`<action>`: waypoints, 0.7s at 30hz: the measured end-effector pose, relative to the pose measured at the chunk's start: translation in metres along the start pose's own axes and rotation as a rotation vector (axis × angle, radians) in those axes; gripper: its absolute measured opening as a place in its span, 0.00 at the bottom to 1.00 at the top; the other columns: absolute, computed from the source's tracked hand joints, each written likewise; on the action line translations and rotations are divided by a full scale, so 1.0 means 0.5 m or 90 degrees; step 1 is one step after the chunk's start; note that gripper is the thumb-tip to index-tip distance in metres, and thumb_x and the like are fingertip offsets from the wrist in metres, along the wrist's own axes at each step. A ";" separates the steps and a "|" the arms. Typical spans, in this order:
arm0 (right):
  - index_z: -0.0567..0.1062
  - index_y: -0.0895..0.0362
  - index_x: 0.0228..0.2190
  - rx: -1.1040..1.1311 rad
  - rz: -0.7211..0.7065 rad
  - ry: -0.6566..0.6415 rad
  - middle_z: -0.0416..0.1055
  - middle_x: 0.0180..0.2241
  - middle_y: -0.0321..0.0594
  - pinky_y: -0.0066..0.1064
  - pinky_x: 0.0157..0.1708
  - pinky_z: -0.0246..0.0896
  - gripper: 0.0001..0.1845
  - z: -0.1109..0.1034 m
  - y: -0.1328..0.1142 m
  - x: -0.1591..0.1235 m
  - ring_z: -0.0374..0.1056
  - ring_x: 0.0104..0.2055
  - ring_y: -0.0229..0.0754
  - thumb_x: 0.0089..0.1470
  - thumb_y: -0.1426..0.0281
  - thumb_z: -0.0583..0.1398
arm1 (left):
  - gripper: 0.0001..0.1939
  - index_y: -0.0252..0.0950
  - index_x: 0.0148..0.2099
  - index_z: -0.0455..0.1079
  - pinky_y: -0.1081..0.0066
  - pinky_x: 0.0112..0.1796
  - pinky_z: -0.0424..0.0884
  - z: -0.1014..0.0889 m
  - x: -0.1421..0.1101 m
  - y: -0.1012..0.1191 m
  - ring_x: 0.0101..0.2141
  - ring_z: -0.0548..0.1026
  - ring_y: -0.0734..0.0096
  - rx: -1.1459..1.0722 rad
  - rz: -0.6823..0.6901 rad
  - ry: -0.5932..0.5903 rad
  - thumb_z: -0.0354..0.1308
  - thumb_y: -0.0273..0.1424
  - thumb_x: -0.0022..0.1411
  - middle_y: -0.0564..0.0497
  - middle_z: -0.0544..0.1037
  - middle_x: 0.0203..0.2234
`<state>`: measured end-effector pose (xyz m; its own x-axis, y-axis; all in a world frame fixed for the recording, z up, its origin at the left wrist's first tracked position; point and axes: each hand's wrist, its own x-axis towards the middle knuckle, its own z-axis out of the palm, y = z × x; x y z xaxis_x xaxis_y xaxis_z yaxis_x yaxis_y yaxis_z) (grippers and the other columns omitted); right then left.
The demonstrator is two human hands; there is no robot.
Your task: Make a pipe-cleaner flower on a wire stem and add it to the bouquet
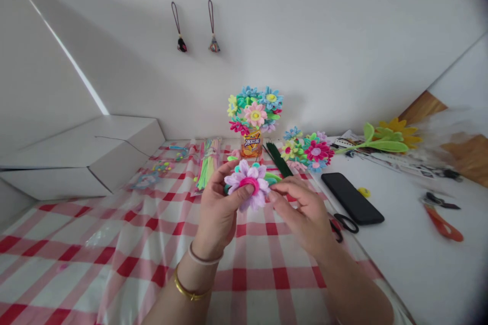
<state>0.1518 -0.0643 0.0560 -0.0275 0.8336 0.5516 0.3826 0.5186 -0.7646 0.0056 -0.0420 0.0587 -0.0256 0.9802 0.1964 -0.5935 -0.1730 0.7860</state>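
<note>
Lilac petals surround the pink centre of the flower [249, 181], located mid-frame, face toward the camera; its long axis cannot be determined. Left hand [220, 205]: fingers pinch the flower, thumb across the centre. Right hand [303, 210]: fingers nearly together at the right-side petals. Checkered worktop [263, 277] below; bouquet [255, 113] upper centre.

Plain pale wall [324, 35] behind

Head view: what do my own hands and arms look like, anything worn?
The left hand has a thin pale band at the wrist, a gold bangle behind. The right hand is ungloved, its wrist unadorned; pale fabric shows near that elbow.
</note>
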 end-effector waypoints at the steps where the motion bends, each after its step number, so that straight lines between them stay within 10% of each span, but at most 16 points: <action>1: 0.74 0.53 0.30 0.049 0.040 -0.020 0.68 0.30 0.36 0.32 0.32 0.57 0.05 -0.001 0.003 0.001 0.63 0.33 0.39 0.52 0.67 0.57 | 0.24 0.38 0.44 0.67 0.77 0.33 0.70 0.001 0.000 0.000 0.31 0.73 0.78 -0.006 -0.001 -0.001 0.65 0.20 0.43 0.54 0.74 0.32; 9: 0.74 0.53 0.29 0.412 0.204 -0.130 0.69 0.29 0.34 0.27 0.31 0.58 0.05 0.001 0.023 0.013 0.63 0.31 0.35 0.52 0.67 0.57 | 0.23 0.39 0.44 0.67 0.75 0.35 0.70 0.006 -0.004 0.001 0.30 0.73 0.77 -0.072 -0.062 -0.038 0.64 0.20 0.44 0.55 0.75 0.30; 21: 0.72 0.55 0.27 -0.065 -0.064 -0.107 0.68 0.27 0.38 0.35 0.37 0.59 0.09 -0.029 0.010 0.023 0.64 0.33 0.39 0.55 0.67 0.54 | 0.23 0.38 0.47 0.66 0.77 0.30 0.67 -0.029 0.003 0.037 0.30 0.71 0.77 0.139 -0.127 -0.137 0.62 0.25 0.47 0.51 0.72 0.34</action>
<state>0.1665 -0.0548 0.0635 -0.2201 0.8027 0.5542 0.4621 0.5862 -0.6655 -0.0168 -0.0423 0.0650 0.2566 0.9580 0.1276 -0.3829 -0.0204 0.9236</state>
